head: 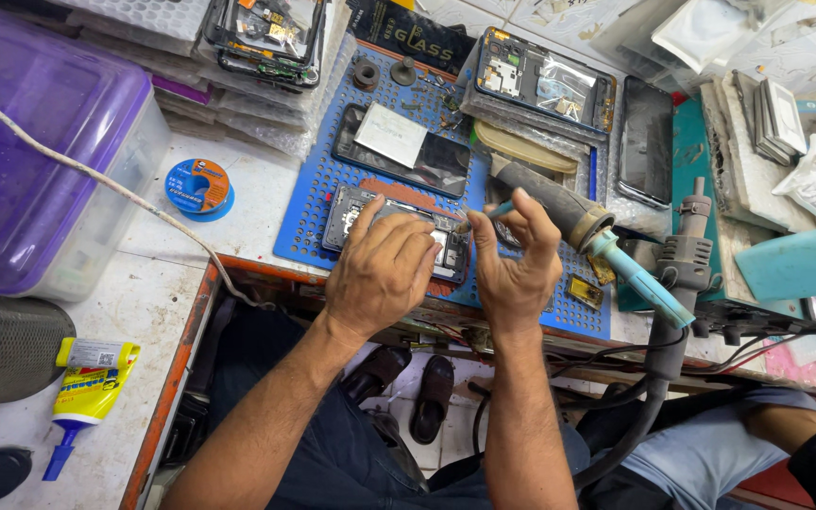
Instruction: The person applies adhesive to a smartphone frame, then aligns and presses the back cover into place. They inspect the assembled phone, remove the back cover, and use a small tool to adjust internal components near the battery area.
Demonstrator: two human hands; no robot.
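An opened phone (349, 215) lies on a blue perforated work mat (306, 219) at the bench's front edge. My left hand (380, 269) rests flat on the phone, fingers pressing its inner parts. My right hand (514, 260) is pinched around a thin teal-handled tool (495, 211), whose tip points down-left at the phone's right end. Much of the phone is hidden under both hands.
On the mat behind lies a second phone with a white pad (399, 146). A hot-air handle (569, 215) lies at right. At left are a purple-lidded box (40, 142), a blue wire spool (198, 187) and a yellow glue tube (87, 392). Another person's leg (710, 453) shows at lower right.
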